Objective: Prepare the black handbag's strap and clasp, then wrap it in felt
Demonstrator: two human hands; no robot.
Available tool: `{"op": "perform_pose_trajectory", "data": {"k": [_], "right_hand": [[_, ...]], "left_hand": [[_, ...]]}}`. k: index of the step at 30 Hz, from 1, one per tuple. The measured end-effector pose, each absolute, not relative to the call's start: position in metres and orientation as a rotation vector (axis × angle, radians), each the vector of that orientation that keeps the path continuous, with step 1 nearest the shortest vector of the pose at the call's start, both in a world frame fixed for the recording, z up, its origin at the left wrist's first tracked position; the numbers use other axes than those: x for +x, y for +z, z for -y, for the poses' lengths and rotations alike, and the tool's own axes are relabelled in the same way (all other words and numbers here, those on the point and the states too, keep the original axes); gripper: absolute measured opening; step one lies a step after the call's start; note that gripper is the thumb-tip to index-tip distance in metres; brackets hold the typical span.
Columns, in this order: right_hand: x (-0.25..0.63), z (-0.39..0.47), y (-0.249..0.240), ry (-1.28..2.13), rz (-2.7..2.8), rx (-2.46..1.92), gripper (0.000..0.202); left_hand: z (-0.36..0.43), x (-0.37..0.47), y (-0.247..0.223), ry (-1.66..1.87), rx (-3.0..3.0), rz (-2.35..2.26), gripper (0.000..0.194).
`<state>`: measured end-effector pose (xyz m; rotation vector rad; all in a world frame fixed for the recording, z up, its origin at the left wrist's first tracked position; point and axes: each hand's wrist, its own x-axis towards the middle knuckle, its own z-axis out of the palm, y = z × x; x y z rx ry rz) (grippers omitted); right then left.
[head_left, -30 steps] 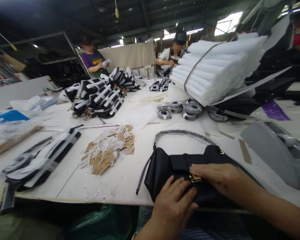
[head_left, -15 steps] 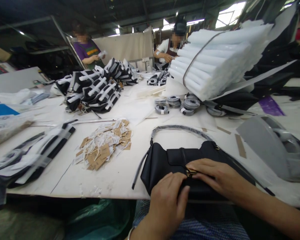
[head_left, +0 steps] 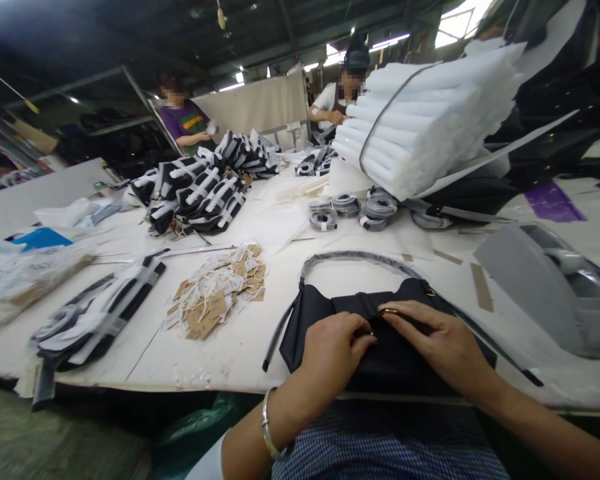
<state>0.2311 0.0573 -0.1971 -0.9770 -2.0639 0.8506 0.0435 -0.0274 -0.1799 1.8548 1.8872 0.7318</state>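
A black handbag lies at the table's front edge, its wrapped handle arched away from me. My right hand pinches the gold-coloured clasp at the tip of the bag's flap, lifting it a little off the front. Close beside it, my left hand rests over the bag's front with thumb and fingertips pinched together. A small shiny bit shows by those fingertips, too little to name. My fingers cover part of the flap and the bag's front.
Paper tags lie heaped left of the bag, beside a wrapped bag. Farther back are a pile of wrapped bags, several coiled straps and a strapped bundle of white foam. Two people work across the table.
The flap's clasp has come up from the bag's front in my right fingers. My left hand has moved up and right, its fingertips now pinched beside the clasp. The view has shifted slightly.
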Motion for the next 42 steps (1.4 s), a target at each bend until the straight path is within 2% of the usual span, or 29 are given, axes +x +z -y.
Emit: {"op": "perform_pose_trajectory", "data": {"k": [6,10,16,21,25,27,30,33,42], "right_hand": [[0.229,-0.057,-0.196,1.047,1.878,-0.990,0.031],[0.230,-0.058,-0.202,0.997,1.892,-0.895,0.020],[0.231,-0.055,-0.208,0.927,1.952,-0.781,0.018],[0.233,-0.051,-0.210,0.856,2.052,-0.625,0.022],[0.236,-0.050,-0.213,0.812,2.171,-0.508,0.030],[0.237,-0.049,-0.215,0.762,2.206,-0.469,0.033],[0.240,-0.047,-0.216,0.686,2.253,-0.489,0.032],[0.243,-0.044,-0.217,0.672,2.319,-0.512,0.033],[0.232,-0.053,-0.200,0.713,2.550,-0.568,0.032]], "left_hand": [[0.016,0.036,-0.172,0.678,1.950,-1.642,0.016],[0.007,0.029,-0.170,0.616,2.066,-1.500,0.019],[0.001,0.022,-0.167,0.517,2.179,-1.384,0.025],[0.017,0.023,-0.157,0.619,2.057,-1.478,0.023],[0.044,0.030,-0.156,0.889,1.997,-1.635,0.018],[0.055,0.034,-0.162,0.947,2.070,-1.640,0.022],[0.065,0.040,-0.174,0.855,2.296,-1.615,0.031],[0.069,0.044,-0.183,0.755,2.432,-1.619,0.028],[0.078,0.047,-0.192,0.763,2.329,-1.629,0.036]]}}
